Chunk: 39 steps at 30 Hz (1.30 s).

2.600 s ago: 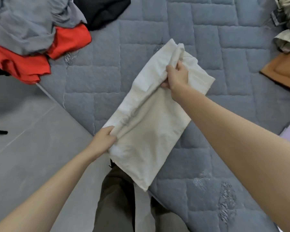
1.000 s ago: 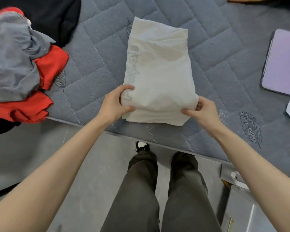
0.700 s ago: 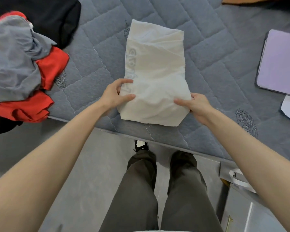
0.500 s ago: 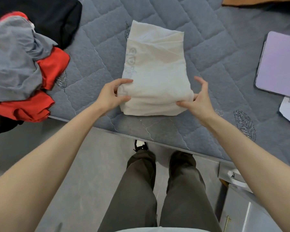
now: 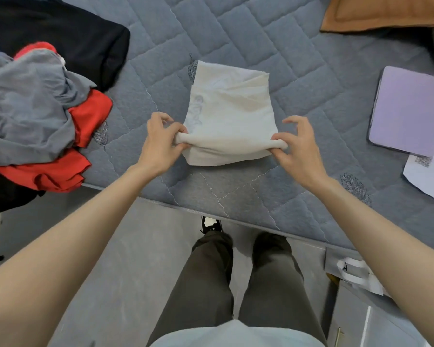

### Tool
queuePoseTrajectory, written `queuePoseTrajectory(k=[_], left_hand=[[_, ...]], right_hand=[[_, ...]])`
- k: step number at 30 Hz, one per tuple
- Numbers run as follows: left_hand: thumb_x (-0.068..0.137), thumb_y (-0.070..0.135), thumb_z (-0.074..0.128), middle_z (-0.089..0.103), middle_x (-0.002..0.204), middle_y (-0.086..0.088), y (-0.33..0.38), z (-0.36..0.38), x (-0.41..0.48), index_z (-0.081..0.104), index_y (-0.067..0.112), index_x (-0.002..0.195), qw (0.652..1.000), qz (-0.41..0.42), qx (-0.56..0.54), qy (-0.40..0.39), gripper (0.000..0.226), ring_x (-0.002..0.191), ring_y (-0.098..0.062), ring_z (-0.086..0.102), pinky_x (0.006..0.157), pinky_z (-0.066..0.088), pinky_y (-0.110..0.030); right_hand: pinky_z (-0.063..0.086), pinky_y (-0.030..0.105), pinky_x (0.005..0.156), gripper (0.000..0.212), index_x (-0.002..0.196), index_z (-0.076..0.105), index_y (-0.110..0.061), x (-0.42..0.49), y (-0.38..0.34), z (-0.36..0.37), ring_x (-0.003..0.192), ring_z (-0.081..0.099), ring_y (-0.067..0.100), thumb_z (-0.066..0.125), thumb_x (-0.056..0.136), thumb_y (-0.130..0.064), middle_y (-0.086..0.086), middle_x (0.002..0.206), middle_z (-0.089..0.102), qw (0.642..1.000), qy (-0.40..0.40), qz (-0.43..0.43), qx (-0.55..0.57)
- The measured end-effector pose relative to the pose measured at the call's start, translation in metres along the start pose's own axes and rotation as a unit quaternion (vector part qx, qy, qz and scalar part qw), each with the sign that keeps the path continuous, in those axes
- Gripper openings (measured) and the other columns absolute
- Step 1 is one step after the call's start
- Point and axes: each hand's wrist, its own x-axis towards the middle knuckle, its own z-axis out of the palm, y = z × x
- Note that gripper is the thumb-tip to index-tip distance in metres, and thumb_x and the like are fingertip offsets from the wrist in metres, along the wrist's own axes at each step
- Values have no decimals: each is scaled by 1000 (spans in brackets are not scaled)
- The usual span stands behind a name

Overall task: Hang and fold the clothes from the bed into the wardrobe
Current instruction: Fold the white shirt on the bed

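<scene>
A folded cream-white garment (image 5: 229, 113) lies on the grey quilted bed (image 5: 236, 41), near its front edge. My left hand (image 5: 161, 144) pinches the garment's near left side, and my right hand (image 5: 296, 146) pinches its near right side. The pinched fabric is lifted into a ridge between them, with the near edge lying flat below. A faint grey print shows along the garment's left side. At the left of the bed sits a pile of grey (image 5: 28, 106), red (image 5: 60, 169) and black (image 5: 60, 33) clothes.
A lilac flat case (image 5: 406, 108) and white paper (image 5: 431, 171) lie on the bed at the right. A brown cushion (image 5: 386, 13) sits at the back right. Grey floor and my legs (image 5: 236, 284) are below the bed edge. A white bag (image 5: 356, 274) is at the lower right.
Both hands have shifted from holding the garment's near corners flat to pinching its sides further up and lifting the fabric into a ridge. The garment looks shorter than before.
</scene>
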Motion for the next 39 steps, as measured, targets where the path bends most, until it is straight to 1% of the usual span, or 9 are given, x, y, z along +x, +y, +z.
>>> queuePoseTrajectory(k=[2, 4, 6, 9, 13, 18, 23, 32, 39], left_hand=[[86, 19, 68, 51, 127, -5, 11, -13, -4, 60, 9, 103, 998, 16, -45, -51, 21, 126, -21, 41, 116, 11, -47], [89, 23, 65, 60, 95, 6, 31, -26, -12, 54, 11, 95, 990, 15, -125, -60, 17, 95, -1, 54, 115, 16, -45], [91, 31, 62, 50, 77, 11, 55, -39, -17, 49, 16, 87, 975, 3, -222, -18, 20, 67, 8, 46, 84, 41, -22], [93, 31, 59, 53, 79, 11, 84, -51, -16, 50, 18, 87, 946, -27, -318, 46, 17, 60, 11, 49, 59, 40, -7], [90, 38, 62, 63, 95, 9, 84, -49, -2, 58, 18, 101, 950, -83, -301, -27, 24, 77, 5, 59, 62, 45, -9], [82, 35, 73, 53, 71, 6, 48, -17, 13, 53, 16, 80, 980, -78, -143, -111, 28, 63, -10, 47, 47, 36, -13], [80, 28, 76, 53, 75, 2, 35, 13, 27, 46, 17, 84, 994, -6, -26, -109, 32, 75, -20, 47, 59, 32, -29], [86, 16, 60, 67, 68, -4, 72, 26, 85, 42, 16, 90, 996, -56, -70, -23, 19, 62, -25, 66, 65, 55, -43], [86, 2, 53, 65, 105, -4, 88, 29, 99, 39, 16, 94, 989, -25, -147, 21, 21, 92, -24, 57, 74, 44, -34]], right_hand=[[37, 17, 87, 11, 97, 64, -11, -4, -10, -16, 114, 50, 7, 64, 91, -20, -11, 115, 57, 989, -2, 71, 130], [39, 17, 71, 8, 97, 59, -14, -8, -24, -32, 83, 54, 3, 60, 94, -21, -16, 90, 58, 958, 25, 139, 248], [43, 17, 69, 7, 99, 58, -16, -12, -39, -47, 76, 54, -1, 56, 96, -22, -12, 88, 59, 929, 79, 163, 323], [47, 12, 66, 7, 95, 58, -24, -14, -54, -69, 75, 59, -6, 53, 97, -28, -11, 90, 63, 900, 130, 167, 382], [49, 15, 63, 15, 99, 61, -17, -12, -48, -77, 74, 60, 0, 57, 95, -31, -6, 91, 65, 909, 103, 191, 355], [32, 32, 59, 39, 92, 62, 2, -14, 1, -52, 63, 41, 16, 65, 89, -37, 3, 68, 48, 970, -11, 193, 146], [37, 34, 59, 15, 99, 66, -26, -8, 29, -35, 75, 56, 19, 57, 94, -37, -4, 80, 64, 990, -57, 130, -3], [60, 35, 63, 14, 95, 64, -28, 48, 46, -39, 71, 69, 24, 53, 97, -20, -2, 80, 61, 953, 24, 171, 249], [38, 14, 61, 11, 96, 62, -18, 62, 54, -43, 66, 50, 4, 52, 93, -14, -11, 77, 58, 970, 106, 123, 183]])
